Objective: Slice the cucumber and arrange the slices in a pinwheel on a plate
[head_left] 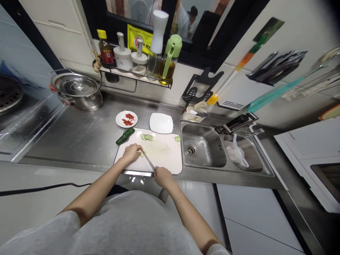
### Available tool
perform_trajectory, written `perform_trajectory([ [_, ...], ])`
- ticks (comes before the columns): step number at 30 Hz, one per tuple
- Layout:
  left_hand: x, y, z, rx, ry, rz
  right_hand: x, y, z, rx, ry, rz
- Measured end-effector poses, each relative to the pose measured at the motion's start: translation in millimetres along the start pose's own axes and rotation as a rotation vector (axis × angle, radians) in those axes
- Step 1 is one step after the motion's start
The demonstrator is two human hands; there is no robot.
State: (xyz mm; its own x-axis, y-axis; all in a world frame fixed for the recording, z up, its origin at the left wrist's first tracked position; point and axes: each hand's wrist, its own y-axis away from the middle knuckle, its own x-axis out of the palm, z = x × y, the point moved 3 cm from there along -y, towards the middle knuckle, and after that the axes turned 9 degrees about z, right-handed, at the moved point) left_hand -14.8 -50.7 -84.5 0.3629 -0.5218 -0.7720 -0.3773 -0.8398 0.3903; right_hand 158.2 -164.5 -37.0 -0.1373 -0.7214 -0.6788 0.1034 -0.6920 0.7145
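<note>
My right hand [163, 177] is closed around the handle of a knife [149, 161], its blade slanting up and left across the white cutting board [170, 161]. At the blade's tip, my left hand [132, 153] has curled fingers pressed on a pale green cucumber slice [143, 154]; how many slices lie under the fingers is hidden. Farther back on the board rests an overlapping row of cucumber slices [147, 137]. A dark green piece of cucumber [125, 135] lies across the board's left back corner. More slices [177, 139] sit at the right back corner.
Behind the board stand a white plate [161, 123] and a round plate [119, 120] with chopped red bits. A double sink [203, 164] borders the board on the right. Steel pots [87, 101] stand back left. A condiment shelf [138, 76] juts from the wall.
</note>
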Motion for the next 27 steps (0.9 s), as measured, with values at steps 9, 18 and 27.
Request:
perform_trajectory([
  [9,2.0,-1,0,-0.002,-0.025,0.005,3,-1,-2,-0.006,0.004,-0.019],
  [18,10.1,7,-12,-0.078,-0.008,-0.080,6,12,-30,-0.044,-0.106,-0.115],
  [27,10.5,12,-26,-0.087,0.062,-0.121,6,10,-78,0.003,-0.294,-0.230],
])
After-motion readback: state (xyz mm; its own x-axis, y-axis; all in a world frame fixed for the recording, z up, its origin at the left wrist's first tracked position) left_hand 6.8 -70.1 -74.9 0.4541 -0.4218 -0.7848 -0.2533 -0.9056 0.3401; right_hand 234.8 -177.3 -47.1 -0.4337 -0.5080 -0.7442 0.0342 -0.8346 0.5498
